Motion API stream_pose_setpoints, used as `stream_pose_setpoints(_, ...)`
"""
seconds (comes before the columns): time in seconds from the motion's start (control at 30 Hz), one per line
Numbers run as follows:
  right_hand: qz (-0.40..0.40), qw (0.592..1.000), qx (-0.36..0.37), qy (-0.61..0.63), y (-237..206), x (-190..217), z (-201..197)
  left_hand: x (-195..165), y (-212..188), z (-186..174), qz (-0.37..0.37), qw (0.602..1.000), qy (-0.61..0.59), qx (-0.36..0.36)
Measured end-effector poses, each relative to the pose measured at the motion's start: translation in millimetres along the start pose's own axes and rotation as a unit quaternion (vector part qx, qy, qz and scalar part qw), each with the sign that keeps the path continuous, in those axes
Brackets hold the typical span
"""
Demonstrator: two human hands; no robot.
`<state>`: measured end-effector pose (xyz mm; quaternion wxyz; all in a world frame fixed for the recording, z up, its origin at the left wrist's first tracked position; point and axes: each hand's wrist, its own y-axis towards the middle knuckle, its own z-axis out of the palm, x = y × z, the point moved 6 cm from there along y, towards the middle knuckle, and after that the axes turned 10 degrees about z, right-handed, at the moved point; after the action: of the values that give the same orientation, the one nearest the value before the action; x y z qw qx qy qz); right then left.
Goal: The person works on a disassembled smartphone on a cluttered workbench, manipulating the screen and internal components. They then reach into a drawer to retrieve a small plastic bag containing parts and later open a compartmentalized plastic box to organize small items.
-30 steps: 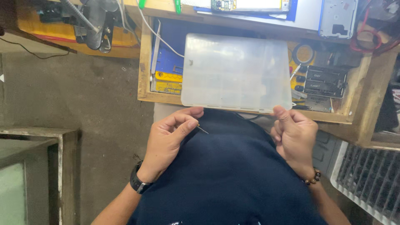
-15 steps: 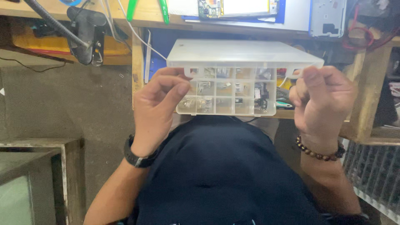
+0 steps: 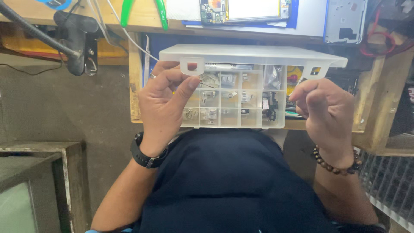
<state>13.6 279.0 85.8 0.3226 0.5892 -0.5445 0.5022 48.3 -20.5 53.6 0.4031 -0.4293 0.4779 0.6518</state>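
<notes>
Green-handled pliers (image 3: 142,13) are laid on the wooden bench top (image 3: 108,21), above the left hand. A phone circuit board (image 3: 213,11) is seen further right. A black clamp (image 3: 79,41) is fixed left of that hand. Red wire (image 3: 379,41) is coiled above the right hand; a white grille (image 3: 390,190) is seen below it.

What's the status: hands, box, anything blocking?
Left hand and right hand raise the lid. Parts box open in the drawer. Nothing in the way.
</notes>
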Motion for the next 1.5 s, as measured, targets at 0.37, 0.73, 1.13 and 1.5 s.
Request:
stream_pose_setpoints(0.37, -0.009, 0.935, 0.119, -0.335, 21, 22, 42, 11, -7, -2, -0.007, 1.0, -0.013, -0.015)
stream_pose_setpoints(0.73, 0.025, 0.973, 0.114, -0.201, 26, 20, 48, 13, -14, 1, 0.004, 1.0, -0.026, -0.017)
stream_pose_setpoints(1.13, -0.023, 0.981, 0.007, -0.192, 16, 9, 49, 23, -19, 3, -0.025, 0.999, -0.007, -0.036)
stream_pose_setpoints(1.5, -0.13, 0.962, 0.031, -0.237, 4, 18, 89, 18, -19, 1, -0.009, 1.0, 0.017, -0.021)
